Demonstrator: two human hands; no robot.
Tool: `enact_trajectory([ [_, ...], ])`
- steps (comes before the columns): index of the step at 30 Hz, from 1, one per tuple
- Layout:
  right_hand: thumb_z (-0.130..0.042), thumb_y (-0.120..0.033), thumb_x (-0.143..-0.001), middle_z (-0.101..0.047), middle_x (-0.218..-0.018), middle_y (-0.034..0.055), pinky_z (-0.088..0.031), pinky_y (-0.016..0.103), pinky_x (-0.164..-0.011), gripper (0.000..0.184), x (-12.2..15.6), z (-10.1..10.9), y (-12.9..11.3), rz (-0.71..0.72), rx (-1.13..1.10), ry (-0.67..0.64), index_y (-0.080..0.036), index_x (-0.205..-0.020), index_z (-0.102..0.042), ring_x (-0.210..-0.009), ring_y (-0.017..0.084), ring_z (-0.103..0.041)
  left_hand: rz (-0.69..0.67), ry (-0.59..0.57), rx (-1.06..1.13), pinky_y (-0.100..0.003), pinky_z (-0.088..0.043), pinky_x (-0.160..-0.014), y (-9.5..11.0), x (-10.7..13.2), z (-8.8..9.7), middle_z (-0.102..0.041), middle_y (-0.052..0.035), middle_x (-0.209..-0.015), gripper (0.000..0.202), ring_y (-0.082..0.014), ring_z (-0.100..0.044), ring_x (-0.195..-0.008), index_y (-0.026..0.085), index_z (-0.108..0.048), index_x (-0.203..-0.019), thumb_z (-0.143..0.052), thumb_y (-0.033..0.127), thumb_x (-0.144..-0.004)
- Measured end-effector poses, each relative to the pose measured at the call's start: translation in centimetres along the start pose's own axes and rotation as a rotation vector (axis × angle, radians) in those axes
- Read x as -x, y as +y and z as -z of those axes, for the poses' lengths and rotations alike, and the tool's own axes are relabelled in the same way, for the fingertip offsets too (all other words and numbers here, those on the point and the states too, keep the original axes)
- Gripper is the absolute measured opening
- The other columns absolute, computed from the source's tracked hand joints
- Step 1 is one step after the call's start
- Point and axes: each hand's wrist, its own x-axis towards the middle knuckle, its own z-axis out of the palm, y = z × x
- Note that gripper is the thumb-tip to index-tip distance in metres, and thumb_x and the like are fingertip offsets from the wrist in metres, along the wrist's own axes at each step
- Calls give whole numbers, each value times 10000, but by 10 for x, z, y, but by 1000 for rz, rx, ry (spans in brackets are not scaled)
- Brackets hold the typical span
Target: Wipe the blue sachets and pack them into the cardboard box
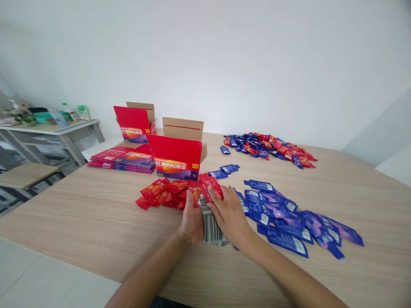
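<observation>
My left hand [192, 220] and my right hand [228, 214] press together on a thick stack of flat pouches [211, 229] standing on edge on the wooden table [96, 214]. A red pouch [210, 187] sticks up at the top of the stack under my right fingers. Loose red pouches [163, 194] lie just left of my hands. Blue pouches [282, 216] spread out to the right. An open red box [178, 160] stands right behind the red pile.
A second open red box [136, 124] stands behind a stack of flat, unfolded boxes [123, 159] at the left. A mixed heap of red and blue pouches [269, 147] lies at the far side. A side desk [48, 128] with bottles stands far left.
</observation>
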Motion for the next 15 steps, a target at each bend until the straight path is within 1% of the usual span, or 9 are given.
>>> enact_trajectory([
  [4, -431, -262, -1044, -570, -1311, 208, -435, 602, -1089, 390, 1, -3, -1, 20, 59, 33, -153, -1386, -581, -1254, 324, -516, -1, -2, 17, -516, -341, -1156, -1, 0, 0, -631, -175, -1399, 1033, -356, -569, -1322, 169, -517, -1480, -170, 900, -837],
  [8, -448, -273, -1036, -567, -1264, 204, -481, 596, -1035, 380, 5, -2, -7, 41, 147, 64, -156, -1368, -589, -1226, 339, -516, -26, 10, 43, -493, -347, -1154, 7, 1, 1, -629, -188, -1394, 1129, -356, -566, -1323, 135, -524, -1468, -97, 935, -795],
  [10, -457, -277, -1031, -572, -1245, 196, -487, 598, -1024, 379, 6, 1, -11, 46, 173, 67, -160, -1368, -585, -1209, 337, -520, -43, 7, 50, -482, -356, -1148, 11, 2, 1, -632, -197, -1384, 1154, -360, -568, -1318, 116, -526, -1462, -106, 947, -781],
  [12, -468, -271, -1025, -584, -1213, 196, -484, 595, -1027, 373, 7, 5, -15, 48, 192, 49, -145, -1354, -592, -1182, 333, -531, -51, 8, 54, -471, -363, -1143, 14, 3, 1, -638, -203, -1372, 1150, -360, -573, -1310, 103, -530, -1455, -123, 945, -786],
  [15, -500, -265, -1013, -604, -1175, 199, -476, 587, -1041, 361, 9, 11, -22, 34, 224, -15, -122, -1328, -606, -1151, 331, -550, -57, 27, 62, -467, -372, -1133, 16, 4, 1, -651, -210, -1350, 1145, -365, -580, -1298, 89, -551, -1433, -117, 936, -796],
])
